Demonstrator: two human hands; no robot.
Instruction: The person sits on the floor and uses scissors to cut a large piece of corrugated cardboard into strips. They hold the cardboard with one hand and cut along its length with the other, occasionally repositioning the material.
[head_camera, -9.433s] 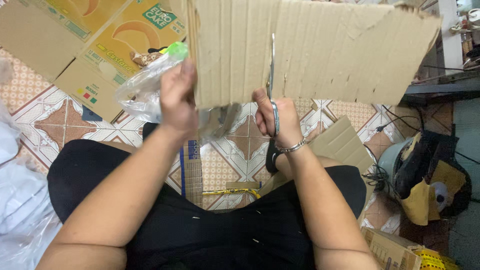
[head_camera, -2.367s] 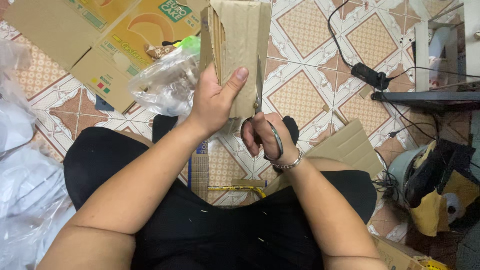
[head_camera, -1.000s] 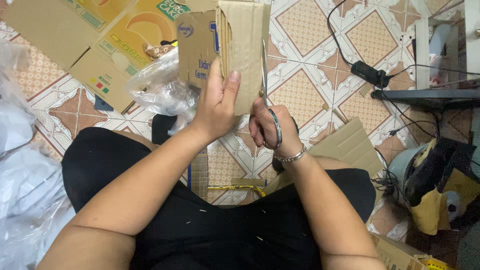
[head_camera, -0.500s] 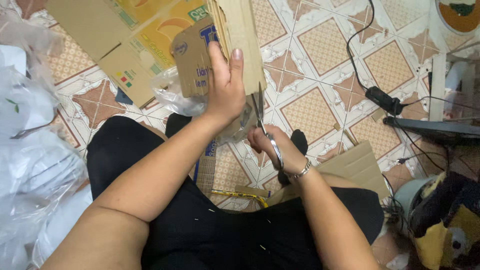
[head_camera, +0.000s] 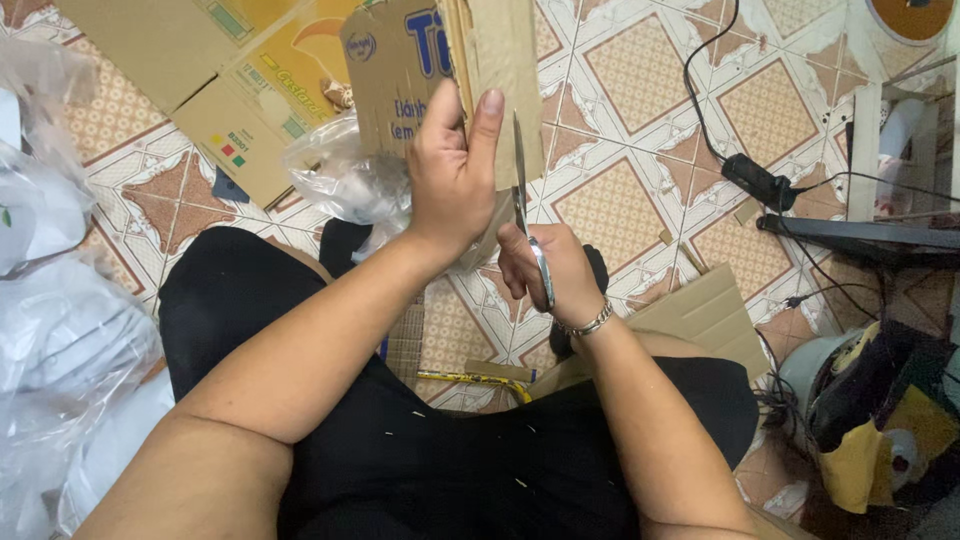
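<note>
The fingers (head_camera: 448, 130) of my left hand (head_camera: 450, 175) are pressed together along the near face of a folded stack of cardboard (head_camera: 490, 80), with the thumb (head_camera: 484, 125) laid up its right side, so the layers stay pinched flat and upright in front of me. My right hand (head_camera: 545, 275) is closed through the handles of a pair of scissors (head_camera: 528, 215), knuckles curled tight; the blades point up along the stack's right edge, touching or just beside it. I read that grip as steadying the layers so the blade meets one firm edge. I cannot tell whether the blades are parted or shut, since they show edge-on. The handles are hidden inside my fist.

Beyond the hands, a crumpled clear plastic bag (head_camera: 345, 180) lies behind the stack, partly covered by it. Farther off, a flattened printed carton (head_camera: 200, 70) lies on the tiled floor (head_camera: 640, 120), cut off by the top edge. A black cable (head_camera: 760, 180) trails away at right.
</note>
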